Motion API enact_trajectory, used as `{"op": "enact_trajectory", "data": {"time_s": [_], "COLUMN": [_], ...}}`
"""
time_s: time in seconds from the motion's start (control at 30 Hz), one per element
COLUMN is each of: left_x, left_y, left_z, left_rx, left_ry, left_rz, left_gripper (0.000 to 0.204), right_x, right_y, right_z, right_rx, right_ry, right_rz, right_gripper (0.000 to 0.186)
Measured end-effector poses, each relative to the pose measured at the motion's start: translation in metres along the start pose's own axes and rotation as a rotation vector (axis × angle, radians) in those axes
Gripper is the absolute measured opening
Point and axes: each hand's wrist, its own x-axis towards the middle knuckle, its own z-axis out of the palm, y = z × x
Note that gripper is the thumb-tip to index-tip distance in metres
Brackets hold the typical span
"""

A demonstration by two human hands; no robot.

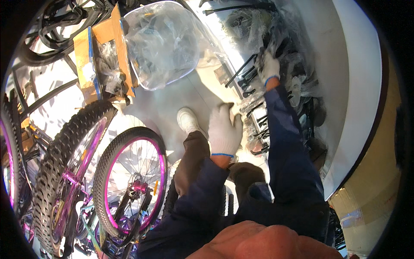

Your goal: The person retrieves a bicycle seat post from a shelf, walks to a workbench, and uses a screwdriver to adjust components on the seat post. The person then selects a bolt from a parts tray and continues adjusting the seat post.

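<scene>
My right hand [269, 68], in a white knit glove with a blue cuff, reaches into a heap of black metal and plastic parts [297, 64] partly wrapped in clear plastic. Its fingertips blend into the dark parts, so whether they grip anything is hidden. Just left of it, thin black rods shaped like bicycle kickstands [240, 71] stick out over the edge of a white surface. My left hand [225, 131], gloved the same way, hangs empty above the floor in front of me. Its fingers are stretched out, with the thumb apart.
A wire-rimmed bin [161, 81] full of clear plastic bags stands ahead, beside an opened cardboard box [82, 84]. Bicycle wheels with pink rims [163, 162] and a fat tyre [51, 172] crowd the left. A curved white panel [358, 86] borders the right.
</scene>
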Motion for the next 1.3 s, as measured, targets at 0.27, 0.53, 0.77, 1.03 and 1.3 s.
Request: {"op": "enact_trajectory", "data": {"time_s": [0.27, 0.53, 0.77, 1.03, 1.3], "left_x": [0.032, 0.047, 0.027, 0.015, 0.069], "left_y": [0.023, 0.038, 0.078, 0.1, 0.075], "left_z": [-0.02, -0.018, -0.003, 0.076, 0.154], "left_rx": [-0.003, 0.035, -0.068, 0.197, 0.531], "left_ry": [0.268, 0.447, 0.51, 0.564, 0.078], "left_rz": [0.308, 0.515, 0.657, 0.791, 0.812], "left_gripper": [0.032, 0.029, 0.029, 0.036, 0.044], "right_x": [-0.02, -0.165, -0.178, -0.159, -0.177], "right_y": [-0.02, 0.054, 0.081, 0.09, 0.098], "right_z": [-0.042, -0.178, -0.268, -0.29, -0.318], "right_rx": [-1.2, -1.412, -1.377, -1.222, -1.261], "right_ry": [-0.068, -0.098, -0.065, -0.071, -0.099], "right_rz": [-0.63, -0.545, -0.432, -0.704, -0.764], "right_gripper": [0.078, 0.07, 0.067, 0.062, 0.046]}}
